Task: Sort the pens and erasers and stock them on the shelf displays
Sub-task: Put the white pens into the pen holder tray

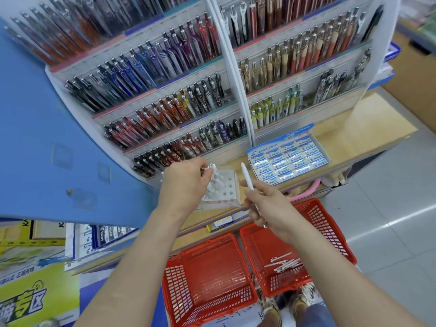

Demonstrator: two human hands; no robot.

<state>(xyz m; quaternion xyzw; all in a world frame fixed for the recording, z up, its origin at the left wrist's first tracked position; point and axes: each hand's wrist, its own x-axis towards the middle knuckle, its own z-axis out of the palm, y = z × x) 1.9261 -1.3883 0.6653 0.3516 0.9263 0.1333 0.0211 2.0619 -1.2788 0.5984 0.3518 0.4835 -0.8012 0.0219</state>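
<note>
Tiered pen rack (pixel 165 102): two bays of stepped rows, each row packed with clipped pens grouped by barrel colour and leaning back so the clips face the shopper. Blue panel (pixel 47 138): flat divider at the left, closing that side of the rack. Wooden ledge (pixel 377 123): runs along the foot of the rack and carries the small stock. Left red basket (pixel 179 279): on the floor below the ledge, nothing visible inside. Right red basket (pixel 330 223): just beside it, holding loose white pens (pixel 283 264), apparently the supply yet to be shelved. Eraser box (pixel 287 159): open tray on the ledge at the rack's foot, sleeved erasers in tight rows with labels up, looking fully stocked. White holder block (pixel 226 187): drilled with holes, standing on the ledge left of the erasers; several holes are unfilled. Left hand (pixel 186 182): fingers curled around the tops of the pens standing in the block (pixel 211 171), probably steadying or seating them. Right hand (pixel 266 204): pinches a single white pen (pixel 247 180) between thumb and fingers, one end raised toward the block, likely ready for an open hole.
</note>
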